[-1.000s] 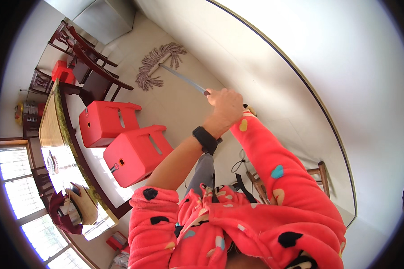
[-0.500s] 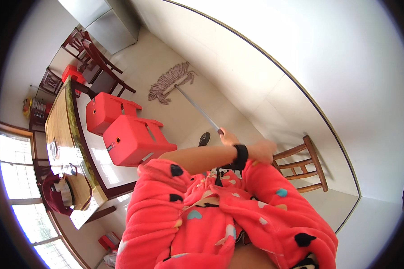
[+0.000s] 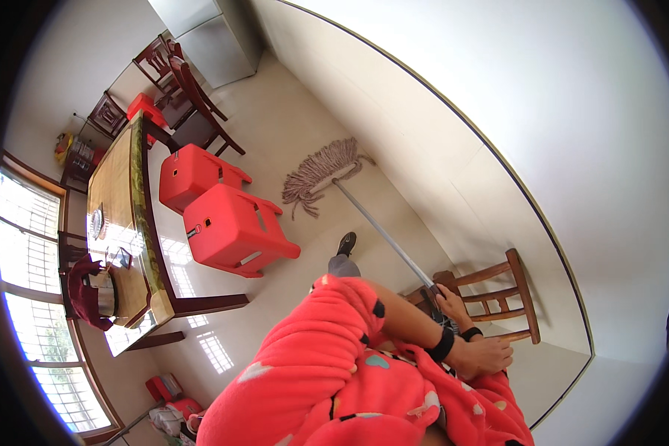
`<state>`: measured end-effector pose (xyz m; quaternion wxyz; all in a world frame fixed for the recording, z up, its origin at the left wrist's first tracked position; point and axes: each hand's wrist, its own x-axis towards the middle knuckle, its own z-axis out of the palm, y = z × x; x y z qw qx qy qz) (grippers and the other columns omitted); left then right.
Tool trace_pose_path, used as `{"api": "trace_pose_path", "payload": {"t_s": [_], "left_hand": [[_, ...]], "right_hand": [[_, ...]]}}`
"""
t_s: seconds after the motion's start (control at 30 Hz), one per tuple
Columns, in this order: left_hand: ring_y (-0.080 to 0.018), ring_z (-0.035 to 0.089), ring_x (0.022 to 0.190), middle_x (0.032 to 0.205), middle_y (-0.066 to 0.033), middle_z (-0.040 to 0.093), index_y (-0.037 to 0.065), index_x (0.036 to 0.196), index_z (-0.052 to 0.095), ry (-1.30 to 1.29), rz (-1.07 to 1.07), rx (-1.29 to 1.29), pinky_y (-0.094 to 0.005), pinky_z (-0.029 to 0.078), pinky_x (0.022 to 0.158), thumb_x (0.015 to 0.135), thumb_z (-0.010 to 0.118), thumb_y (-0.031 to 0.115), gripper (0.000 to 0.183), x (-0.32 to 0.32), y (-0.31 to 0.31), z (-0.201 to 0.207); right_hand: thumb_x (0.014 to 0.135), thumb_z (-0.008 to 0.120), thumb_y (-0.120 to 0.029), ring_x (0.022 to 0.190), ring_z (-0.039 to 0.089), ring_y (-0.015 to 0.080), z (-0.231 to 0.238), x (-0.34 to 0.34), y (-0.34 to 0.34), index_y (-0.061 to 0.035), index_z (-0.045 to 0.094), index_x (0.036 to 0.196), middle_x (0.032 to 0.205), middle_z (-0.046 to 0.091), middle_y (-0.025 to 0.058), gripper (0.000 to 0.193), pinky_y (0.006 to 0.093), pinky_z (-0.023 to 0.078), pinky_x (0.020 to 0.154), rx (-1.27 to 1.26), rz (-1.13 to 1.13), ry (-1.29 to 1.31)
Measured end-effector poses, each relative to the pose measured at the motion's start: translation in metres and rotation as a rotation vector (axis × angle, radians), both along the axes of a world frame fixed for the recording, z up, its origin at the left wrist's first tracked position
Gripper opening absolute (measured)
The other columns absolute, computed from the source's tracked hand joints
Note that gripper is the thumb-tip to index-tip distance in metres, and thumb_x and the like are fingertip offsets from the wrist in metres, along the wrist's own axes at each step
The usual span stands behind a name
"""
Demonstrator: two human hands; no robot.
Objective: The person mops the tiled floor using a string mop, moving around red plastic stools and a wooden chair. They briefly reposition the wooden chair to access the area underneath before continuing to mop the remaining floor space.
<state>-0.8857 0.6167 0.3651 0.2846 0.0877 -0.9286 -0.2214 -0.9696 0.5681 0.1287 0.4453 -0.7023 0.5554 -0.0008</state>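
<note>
A string mop [image 3: 321, 178] with brownish-pink strands lies spread on the pale floor, ahead of me and near the wall. Its grey metal handle [image 3: 383, 234] slants back toward me on the right. My right hand [image 3: 451, 306] is wrapped round the lower grip of this handle. Closer to my body, my left hand [image 3: 482, 358] is closed in a fist at the handle's upper end, which its fingers hide. My left forearm crosses in front of me from a red patterned sleeve [image 3: 297, 349], and both wrists carry black bands.
Two red plastic stools [image 3: 238, 227] stand left of the mop beside a glass-topped table [image 3: 115, 223]. Dark wooden chairs [image 3: 193, 97] and a grey fridge [image 3: 219, 48] are farther off. A wooden chair [image 3: 498, 293] stands against the wall [image 3: 453, 163] by my hands. My shoe [image 3: 347, 244] shows ahead.
Both hands have moved to the right and closer to my body, drawing the mop head nearer across the floor. The view has shifted, and more of my leg shows behind the shoe.
</note>
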Motion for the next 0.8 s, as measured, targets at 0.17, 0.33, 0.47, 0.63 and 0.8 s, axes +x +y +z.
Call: {"api": "trace_pose_path", "payload": {"t_s": [0.17, 0.33, 0.47, 0.63, 0.8], "left_hand": [[-0.0262, 0.051, 0.093, 0.099, -0.0157, 0.05, -0.004, 0.094, 0.051, 0.042, 0.203, 0.068, -0.0336, 0.041, 0.082, 0.071, 0.056, 0.014, 0.029, 0.045, -0.008, -0.008], [-0.0274, 0.053, 0.097, 0.107, -0.017, 0.053, -0.005, 0.097, 0.051, 0.005, 0.455, -0.041, -0.0313, 0.044, 0.081, 0.072, 0.053, 0.011, 0.029, 0.132, -0.065, -0.005], [-0.0261, 0.055, 0.092, 0.098, -0.0147, 0.055, -0.005, 0.096, 0.052, -0.015, 0.733, -0.173, -0.0318, 0.046, 0.079, 0.071, 0.054, 0.008, 0.028, 0.228, -0.134, 0.0], [-0.0266, 0.051, 0.076, 0.086, -0.016, 0.048, -0.001, 0.093, 0.05, 0.18, 1.109, -0.006, -0.0361, 0.044, 0.068, 0.067, 0.058, 0.001, 0.028, 0.344, -0.2, 0.001], [-0.0289, 0.049, 0.073, 0.09, -0.0166, 0.047, -0.001, 0.097, 0.046, 0.518, 1.403, 0.347, -0.0346, 0.043, 0.065, 0.065, 0.06, -0.007, 0.036, 0.402, -0.203, -0.02]], "right_hand": [[0.084, 0.044, -0.034, 0.096, 0.055, 0.04, -0.01, 0.033, -0.036, -0.0135, 0.051, 0.119, 0.102, 0.06, 0.0201, 0.041, 0.0462, 0.043, 0.081, -0.073, 0.013, -0.098], [0.084, 0.044, -0.032, 0.073, 0.059, 0.0325, -0.015, 0.156, -0.125, -0.0113, 0.053, 0.113, 0.08, 0.06, 0.0157, 0.036, 0.0404, 0.046, 0.064, 0.128, -0.037, -0.092], [0.087, 0.048, -0.034, 0.039, 0.035, 0.0087, 0.0, 0.273, -0.233, -0.0112, 0.053, 0.083, 0.053, 0.042, -0.0011, 0.023, 0.0268, 0.027, 0.036, 0.519, -0.187, -0.233], [0.082, 0.049, -0.019, 0.039, 0.04, 0.0142, 0.02, 0.429, -0.359, -0.0077, 0.046, 0.066, 0.05, 0.045, 0.0056, 0.02, 0.0304, 0.029, 0.037, 0.326, 0.157, -0.532], [0.082, 0.047, -0.017, 0.038, 0.038, 0.0119, 0.039, 0.563, -0.395, -0.0048, 0.044, 0.068, 0.052, 0.045, 0.0081, 0.019, 0.0271, 0.024, 0.034, 0.739, -0.19, -0.571]]}}
